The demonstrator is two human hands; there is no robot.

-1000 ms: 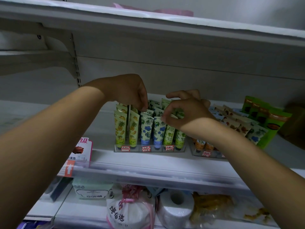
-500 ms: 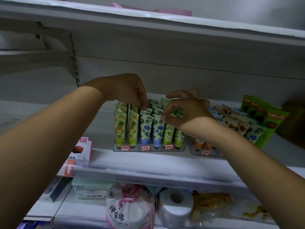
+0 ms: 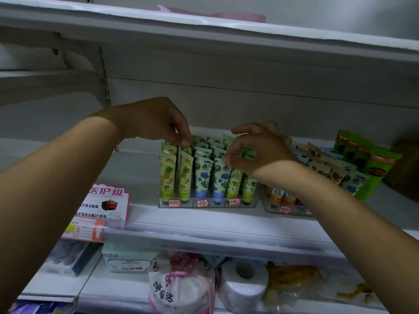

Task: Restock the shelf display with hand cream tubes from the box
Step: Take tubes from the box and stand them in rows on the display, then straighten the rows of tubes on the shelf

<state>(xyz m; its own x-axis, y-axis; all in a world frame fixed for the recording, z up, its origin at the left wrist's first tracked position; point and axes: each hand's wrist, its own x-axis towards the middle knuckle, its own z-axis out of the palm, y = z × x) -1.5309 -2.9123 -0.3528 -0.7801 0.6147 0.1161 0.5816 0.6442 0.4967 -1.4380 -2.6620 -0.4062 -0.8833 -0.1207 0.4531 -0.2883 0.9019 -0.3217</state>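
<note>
The white shelf (image 3: 204,219) is carrying everything, running across the middle of the view. On it, a clear display tray (image 3: 207,203) is sitting just right of centre, packed with upright hand cream tubes (image 3: 203,175) in yellow, blue and green rows. At three o'clock of the tray, green packets (image 3: 371,164) are leaning. The left hand (image 3: 154,121) is reaching in from nine o'clock, fingertips pinching the top of a yellow tube (image 3: 186,151) in the back rows. The right hand (image 3: 260,148), from four o'clock, is pinching a green tube's (image 3: 246,152) crimped top.
</note>
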